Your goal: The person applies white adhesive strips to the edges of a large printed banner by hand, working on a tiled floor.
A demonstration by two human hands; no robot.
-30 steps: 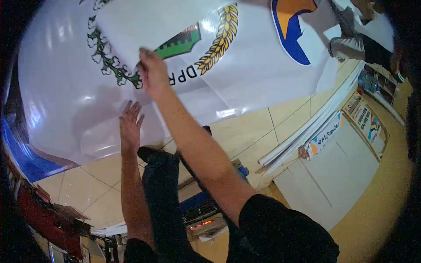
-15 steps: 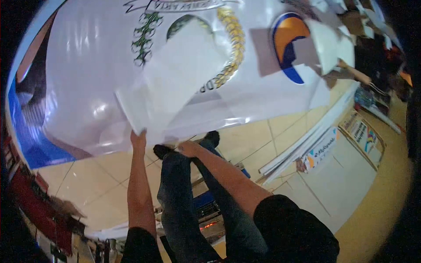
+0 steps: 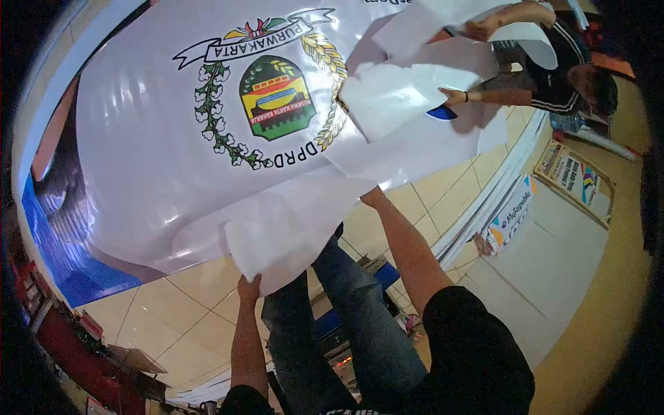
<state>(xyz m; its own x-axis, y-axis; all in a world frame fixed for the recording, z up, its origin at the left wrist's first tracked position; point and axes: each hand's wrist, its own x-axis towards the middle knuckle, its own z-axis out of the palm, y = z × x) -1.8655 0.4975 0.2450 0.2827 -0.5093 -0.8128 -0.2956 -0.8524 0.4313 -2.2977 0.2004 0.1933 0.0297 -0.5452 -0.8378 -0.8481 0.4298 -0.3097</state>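
white sheet (image 3: 280, 238): near the centre, spilling toward 6 o'clock, over the near edge of the printed banner (image 3: 149, 131); whether the two are joined i cannot tell.
left hand (image 3: 250, 287): at about 7 o'clock, its grip pinching the sheet's lower corner.
right hand (image 3: 372, 198): just toward 3 o'clock of centre, its grip grasping the sheet's other end, fingertips partly hidden.
handling well: the sheet looks thin and limp, so an even, light pull between both hands should suit it; pinching close to the corners would limit sagging and creases, and lifting the slack would spare the banner from rubbing.
sheet's long axis: slanting, from about 8 to 2 o'clock, the left-hand corner nearer the wearer.
banner's long axis: also roughly 8 to 2 o'clock; its emblem (image 3: 278, 104) has the ribbon toward 12 and the "dprd" lettering toward the hands.
co-worker's hand (image 3: 453, 97): at about 2 o'clock, on another pale sheet (image 3: 398, 93), well apart from the wearer's hands.
tiled floor (image 3: 180, 332): showing beyond the banner's near edge.
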